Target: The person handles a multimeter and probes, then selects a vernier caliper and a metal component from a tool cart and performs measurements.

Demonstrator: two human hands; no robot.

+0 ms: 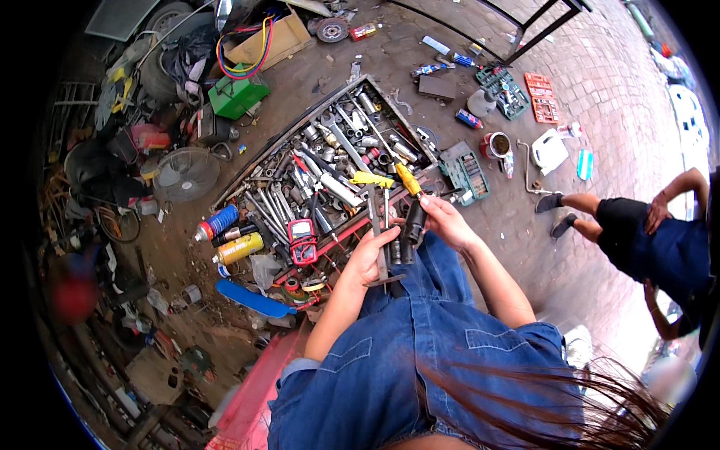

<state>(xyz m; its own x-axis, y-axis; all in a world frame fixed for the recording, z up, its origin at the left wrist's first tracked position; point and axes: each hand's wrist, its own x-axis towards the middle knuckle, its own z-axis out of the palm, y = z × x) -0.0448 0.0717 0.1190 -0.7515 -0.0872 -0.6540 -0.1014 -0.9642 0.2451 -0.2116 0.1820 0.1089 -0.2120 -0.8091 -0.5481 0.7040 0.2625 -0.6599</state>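
Observation:
My left hand [367, 256] is closed around a bundle of tools at my lap. Among them is a grey metal bar [375, 214] with a flat crosspiece at its lower end, plus black-handled tools [401, 251] whose kind I cannot make out. My right hand [447, 222] grips a yellow-handled screwdriver [407, 180], its long thin shaft seeming to reach over the tray. A thick black cylinder [415, 220] sits against the right fingers. Just beyond both hands, the metal tray [292, 124] is heaped with sockets, wrenches and pliers. A yellow piece [371, 179] lies by the tray's near edge.
A red multimeter [303, 242] and two spray cans [238, 248] rest at the tray's left. Green tool cases [465, 174], a can [495, 145] and a white case [550, 152] lie rightward. A fan [186, 174] stands left; another person [652, 240] is at right.

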